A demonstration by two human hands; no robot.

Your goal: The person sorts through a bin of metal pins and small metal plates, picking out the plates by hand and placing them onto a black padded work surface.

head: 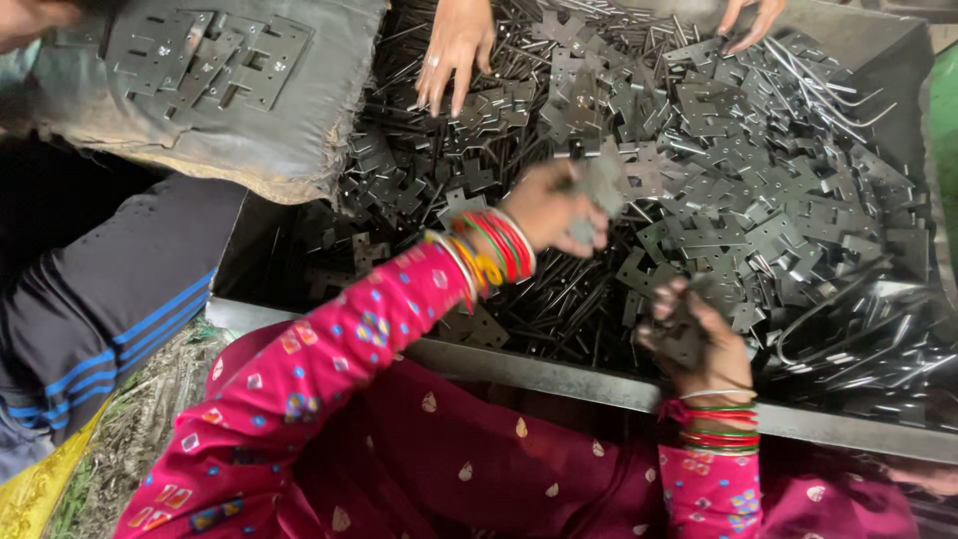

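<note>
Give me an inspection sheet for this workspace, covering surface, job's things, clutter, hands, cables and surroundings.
Surface: metal tray, rim bare along the near edge.
Job's things: flat metal plates heaped in the tray; left hand and right hand each shut on a plate.
Clutter: thin metal rods mixed through the heap; bent wires at far right.
Hands: both dusty, bangles on the wrists.
Cables: nothing seen.
Surroundings: other people's hands reach in from the far side; sack at left with plates on top.
</note>
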